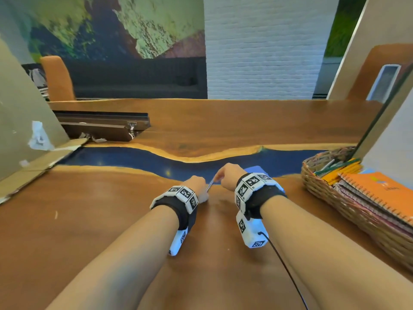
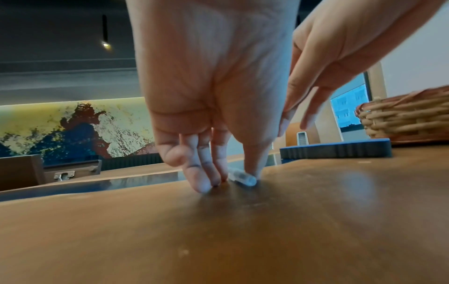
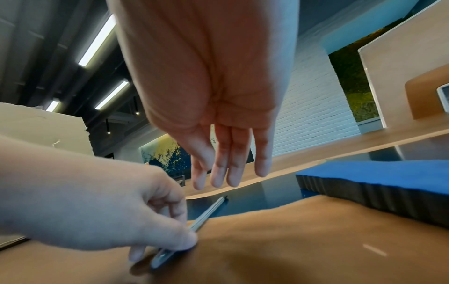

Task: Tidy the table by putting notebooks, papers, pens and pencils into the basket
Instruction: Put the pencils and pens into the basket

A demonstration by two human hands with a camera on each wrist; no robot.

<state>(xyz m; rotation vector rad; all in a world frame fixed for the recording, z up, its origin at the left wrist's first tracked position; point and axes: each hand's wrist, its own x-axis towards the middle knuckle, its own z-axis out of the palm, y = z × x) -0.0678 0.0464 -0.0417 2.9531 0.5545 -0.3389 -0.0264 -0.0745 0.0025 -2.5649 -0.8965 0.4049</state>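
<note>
A slim clear pen (image 1: pixel 210 185) lies on the wooden table (image 1: pixel 111 220) at the edge of its dark blue resin strip. My left hand (image 1: pixel 206 189) pinches the pen's near end (image 2: pixel 243 178) between thumb and fingertips (image 2: pixel 201 182), pressed to the wood. My right hand (image 1: pixel 220 178) hovers just right of it, with straight fingers (image 3: pixel 233 169) hanging above the pen's shaft (image 3: pixel 209 211) and holding nothing. A blue notebook (image 1: pixel 257 170) lies flat behind my right wrist. The wicker basket (image 1: pixel 330 195) at the right holds yellow pencils (image 1: pixel 342 171) and spiral notebooks, an orange one (image 1: pixel 380 193) on top.
A leaning board (image 1: pixel 22 121) and cardboard stand at the left. A dark wooden case (image 1: pixel 100 126) lies at the back left. Another upright panel (image 1: pixel 384 135) stands behind the basket. A black cable (image 1: pixel 288 271) trails from my right wrist.
</note>
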